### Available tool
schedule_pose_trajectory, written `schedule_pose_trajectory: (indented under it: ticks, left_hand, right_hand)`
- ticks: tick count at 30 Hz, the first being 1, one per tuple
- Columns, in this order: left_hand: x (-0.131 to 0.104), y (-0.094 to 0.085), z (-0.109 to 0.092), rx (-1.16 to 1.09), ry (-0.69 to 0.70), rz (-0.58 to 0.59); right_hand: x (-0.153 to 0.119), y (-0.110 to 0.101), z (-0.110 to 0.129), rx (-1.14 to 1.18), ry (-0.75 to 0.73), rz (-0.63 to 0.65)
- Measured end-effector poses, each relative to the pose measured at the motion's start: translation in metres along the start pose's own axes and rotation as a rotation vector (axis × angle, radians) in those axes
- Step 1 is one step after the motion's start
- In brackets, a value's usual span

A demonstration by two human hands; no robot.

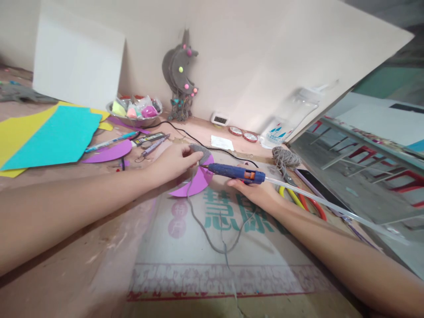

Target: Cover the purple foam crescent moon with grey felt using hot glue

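My right hand (253, 190) is closed around a blue hot glue gun (228, 170), and a long clear glue stick (318, 195) sticks out of its back end. The nozzle points left, at a purple crescent cutout (194, 184) whose upper part is covered with grey yarn. Pinched in my left hand (185, 159) is that yarn-covered end of the crescent. A loose strand of grey yarn (207, 234) hangs from it and loops over the printed plastic sheet (165, 269) below.
A ball of grey yarn (285, 158), scissors (303, 198) and a phone (326, 190) lie at the right. Teal foam sheets (54, 137), a bowl (115, 115) of clay packets and pens (112, 141) are at the left. Behind stand a moon ornament (180, 66) and a clear bottle (291, 115).
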State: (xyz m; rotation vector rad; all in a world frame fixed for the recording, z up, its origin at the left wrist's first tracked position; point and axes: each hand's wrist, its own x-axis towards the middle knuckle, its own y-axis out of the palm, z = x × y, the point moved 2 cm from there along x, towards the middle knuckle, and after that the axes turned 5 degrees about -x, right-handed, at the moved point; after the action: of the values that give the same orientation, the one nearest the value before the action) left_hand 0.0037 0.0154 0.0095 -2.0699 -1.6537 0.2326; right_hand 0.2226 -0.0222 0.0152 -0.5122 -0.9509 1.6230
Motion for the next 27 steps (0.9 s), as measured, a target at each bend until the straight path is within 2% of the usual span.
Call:
schedule_pose_trajectory:
  ticks: [6,14,21,27]
  left_hand:
    - [0.0,0.0,-0.002,0.008,-0.003,0.009]
    - [-0.001,0.0,0.0,-0.021,0.012,0.021]
    - [0.0,-0.001,-0.001,-0.007,0.009,0.024]
    - [-0.001,-0.001,-0.001,-0.007,-0.004,0.025]
  right_hand:
    - [-0.001,0.001,-0.007,-0.017,0.015,-0.022]
    - [-0.001,-0.001,0.0,0.033,0.097,-0.066]
    - [0.0,-0.001,0.003,0.096,-0.017,-0.099]
    - [0.0,-0.003,0.002,0.047,-0.01,-0.129]
